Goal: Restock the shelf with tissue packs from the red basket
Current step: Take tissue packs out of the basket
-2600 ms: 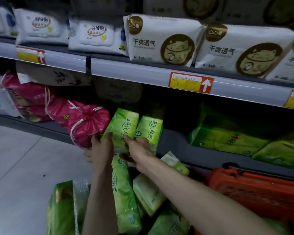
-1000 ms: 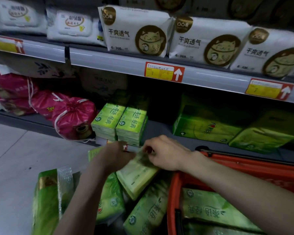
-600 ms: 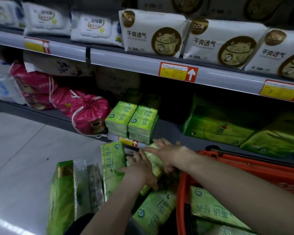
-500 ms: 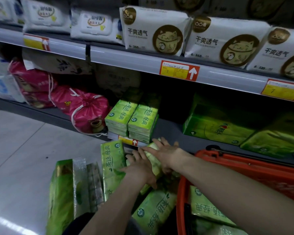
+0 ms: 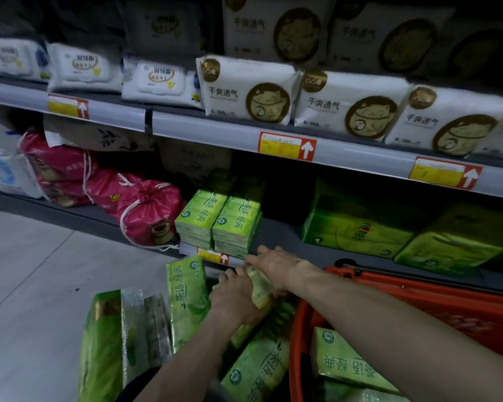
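My left hand [image 5: 235, 297] and my right hand [image 5: 276, 265] both hold one green tissue pack [image 5: 260, 285] just below the front edge of the lower shelf [image 5: 282, 236]. The left hand grips its near side and the right hand lies over its far end. Two stacks of the same green packs [image 5: 218, 221] stand on the shelf right behind my hands. The red basket [image 5: 294, 329] sits at the lower right under my right forearm, with more green packs [image 5: 346, 364] lying inside it.
Several green packs [image 5: 186, 294] and a clear-wrapped bundle [image 5: 140, 323] stand on the floor left of the basket. Pink drawstring bags [image 5: 148, 216] sit left of the stacks, and large green packs [image 5: 357, 233] to the right. White packs [image 5: 247, 91] fill the upper shelf.
My hands left the two stacks on the shelf and came down onto a pack beside the basket. In the last half second they barely moved.
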Motion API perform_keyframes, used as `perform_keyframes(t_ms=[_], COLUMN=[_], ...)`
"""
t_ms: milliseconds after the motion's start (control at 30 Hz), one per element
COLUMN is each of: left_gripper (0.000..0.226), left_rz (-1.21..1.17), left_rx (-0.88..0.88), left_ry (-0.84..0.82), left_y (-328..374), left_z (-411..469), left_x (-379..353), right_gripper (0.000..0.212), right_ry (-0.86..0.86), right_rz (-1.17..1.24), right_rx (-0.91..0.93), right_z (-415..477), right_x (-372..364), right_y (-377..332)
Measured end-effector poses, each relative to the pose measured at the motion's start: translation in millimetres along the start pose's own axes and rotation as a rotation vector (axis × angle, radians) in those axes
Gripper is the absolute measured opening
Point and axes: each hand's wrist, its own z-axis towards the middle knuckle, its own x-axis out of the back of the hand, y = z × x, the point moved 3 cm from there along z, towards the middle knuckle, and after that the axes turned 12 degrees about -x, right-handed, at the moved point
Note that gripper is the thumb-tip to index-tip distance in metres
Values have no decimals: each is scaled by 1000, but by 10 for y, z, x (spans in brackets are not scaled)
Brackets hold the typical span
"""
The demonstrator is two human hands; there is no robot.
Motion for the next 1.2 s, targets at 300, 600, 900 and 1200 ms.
perform_keyframes(t_ms=[300, 600, 900, 1200], left_gripper=[114, 113, 102, 94], left_rz=[38, 88, 397, 605], left_rx=[5, -101, -282, -583], left_ry=[104, 219, 436, 628], left_y=[133, 277, 1169, 2580], left_z=[-186, -935, -2033, -2480], left_x=[151, 1108, 2037, 1889], right_gripper=[105, 102, 100, 106], right_ry=[63, 230, 566, 906], right_rz=[-89, -107, 256, 461], right_rx=[15, 85, 129, -68], right_z=[-200, -987, -2386, -3577], right_x=[-4, 920, 1270, 608], right_y=[62, 122, 769, 1807])
